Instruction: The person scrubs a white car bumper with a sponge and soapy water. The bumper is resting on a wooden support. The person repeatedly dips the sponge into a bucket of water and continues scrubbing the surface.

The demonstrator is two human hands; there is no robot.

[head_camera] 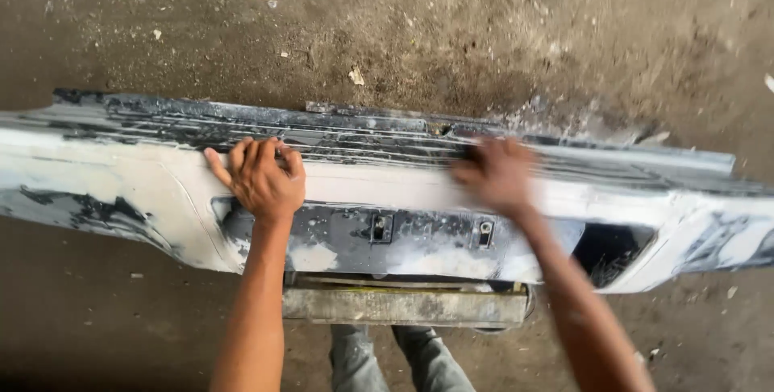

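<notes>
Clearly the car bumper (387, 190) is a long, bulky shell that lies crosswise in front of the person, running from the left edge of the view to the right, propped on a low stand (403, 306) just near of it. It looks like moulded plastic: probably light for its length, stiff along the ribs but liable to flex and wobble toward the unsupported ends. Its skin is patchy, dark paint worn through to pale filler and primer, dull and chalky with sanding dust, so it should offer grip rather than slip. The far side carries narrow raised ribs; the near face has a recessed dark panel with two small square holes, and a deeper opening to the right.

The left hand (260, 178) rests flat on the top edge, fingers close together and curled slightly over the ribbed ledge, thumb out to the left, steadying the piece. The right hand (496, 173) lies on the same edge further right, blurred; I cannot tell how its fingers are set. The ribbed top edge and the cut-outs look the firmest places to hold. The concrete floor (403, 29) beyond is dusty and littered.
</notes>
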